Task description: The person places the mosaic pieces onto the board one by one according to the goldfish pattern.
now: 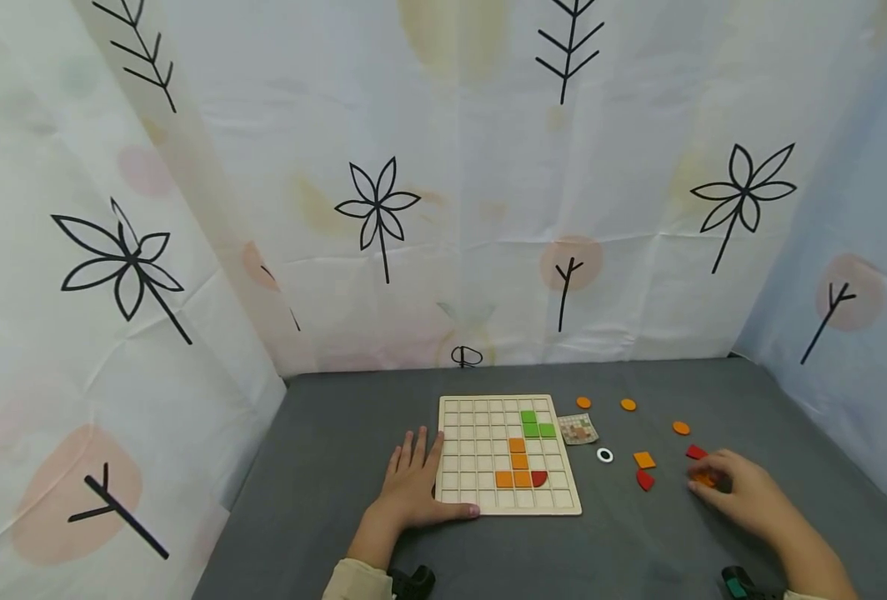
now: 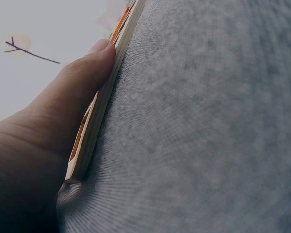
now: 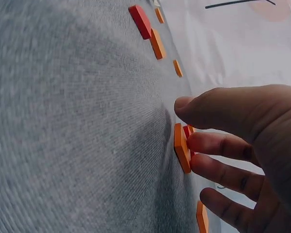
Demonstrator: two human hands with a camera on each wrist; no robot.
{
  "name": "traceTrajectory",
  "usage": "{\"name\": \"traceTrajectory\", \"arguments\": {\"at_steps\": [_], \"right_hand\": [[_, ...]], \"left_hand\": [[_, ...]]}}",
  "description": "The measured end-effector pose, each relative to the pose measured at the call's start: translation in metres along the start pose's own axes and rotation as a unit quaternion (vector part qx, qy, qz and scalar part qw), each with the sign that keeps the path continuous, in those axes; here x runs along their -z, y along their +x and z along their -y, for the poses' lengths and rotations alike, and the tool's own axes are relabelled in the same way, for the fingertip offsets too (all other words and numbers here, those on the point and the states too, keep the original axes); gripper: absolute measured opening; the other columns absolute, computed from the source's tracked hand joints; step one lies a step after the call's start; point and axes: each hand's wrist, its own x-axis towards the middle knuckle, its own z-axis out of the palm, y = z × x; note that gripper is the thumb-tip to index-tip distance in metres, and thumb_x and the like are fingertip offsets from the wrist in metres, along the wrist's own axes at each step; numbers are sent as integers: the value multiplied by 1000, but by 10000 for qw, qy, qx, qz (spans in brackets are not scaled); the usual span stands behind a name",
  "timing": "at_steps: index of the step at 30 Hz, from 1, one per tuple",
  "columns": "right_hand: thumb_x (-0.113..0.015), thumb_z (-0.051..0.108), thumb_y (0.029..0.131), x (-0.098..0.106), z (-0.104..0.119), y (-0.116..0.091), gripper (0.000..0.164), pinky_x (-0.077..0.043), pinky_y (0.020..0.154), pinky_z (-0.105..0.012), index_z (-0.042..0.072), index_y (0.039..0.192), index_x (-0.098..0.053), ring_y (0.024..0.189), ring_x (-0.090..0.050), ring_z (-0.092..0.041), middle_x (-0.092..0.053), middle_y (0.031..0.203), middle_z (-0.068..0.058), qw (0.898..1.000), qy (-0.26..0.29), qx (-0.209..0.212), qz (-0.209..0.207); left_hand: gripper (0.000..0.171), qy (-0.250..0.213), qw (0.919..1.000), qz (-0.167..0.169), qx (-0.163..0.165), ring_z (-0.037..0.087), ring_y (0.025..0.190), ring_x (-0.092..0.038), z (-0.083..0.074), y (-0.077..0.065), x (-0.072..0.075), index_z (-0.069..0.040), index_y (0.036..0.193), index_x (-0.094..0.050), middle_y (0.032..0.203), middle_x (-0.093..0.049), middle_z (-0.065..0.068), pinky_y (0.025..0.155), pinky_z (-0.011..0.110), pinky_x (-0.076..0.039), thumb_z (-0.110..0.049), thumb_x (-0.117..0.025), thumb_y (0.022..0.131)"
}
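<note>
Head view: left hand spread, thumb on the board's near edge, grasping nothing; right hand touches an orange tile right of the board, thumb clear, unpinched. Step judged: pickup; next calls for thumb closing. Red tile crowds fingertips.

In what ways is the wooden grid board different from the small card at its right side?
Size: the wooden grid board is much larger than the small card.
Contact: the left hand touches the board, while no hand touches the card.
Look: the board carries green pieces, orange pieces and a red piece; the card shows a coloured pattern too small to read.
Both lie on the grey cloth.
</note>
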Motion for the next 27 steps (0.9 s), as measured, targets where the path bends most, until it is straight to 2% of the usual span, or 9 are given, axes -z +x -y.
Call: {"name": "traceTrajectory", "arguments": {"at_steps": [3, 9, 14, 22, 27], "right_hand": [[-88, 20, 88, 0, -3, -1, 16, -49, 66, -29, 12, 100, -80, 77, -52, -1, -67, 98, 0, 10000, -17, -64, 12], [-88, 18, 86, 5, -11, -3, 17, -51, 68, -32, 12, 100, -81, 81, -59, -11, -69, 100, -3, 9997, -90, -214, 108], [-88, 14, 85, 8, -16, -5, 18, -53, 67, -26, 8, 100, -81, 83, -63, -14, -70, 101, -6, 9989, -72, -368, 288], [-87, 19, 88, 6, -14, -5, 14, -51, 65, -25, 11, 98, -82, 75, -56, 2, -72, 100, -4, 9990, -9, -422, 174], [-87, 23, 89, 3, -11, -4, 14, -50, 65, -29, 13, 95, -82, 74, -56, 0, -72, 96, -2, 9989, 11, -456, 86]], "left_hand": [[141, 5, 10000, 12, -11, 40, 167, 3, 1, 0, -2, -21, 174, -10, 180, 0, 14, 134, 63, -5, -97, -66, 69], [141, 11, 10000, 8, -46, 40, 167, 3, 2, 1, -3, -21, 174, -9, 180, 1, 15, 134, 63, -6, -97, -66, 70], [141, 14, 10000, 15, -43, 41, 167, 3, 2, 1, -3, -21, 174, -10, 180, 0, 15, 134, 63, -6, -97, -66, 70], [141, 28, 10000, 10, -31, 40, 167, 3, 2, 1, -3, -21, 174, -10, 180, 0, 15, 134, 63, -6, -98, -65, 69], [142, 48, 10000, -9, -36, 40, 167, 3, 2, 1, -3, -21, 174, -11, 180, -1, 15, 134, 63, -6, -99, -64, 69]]}}
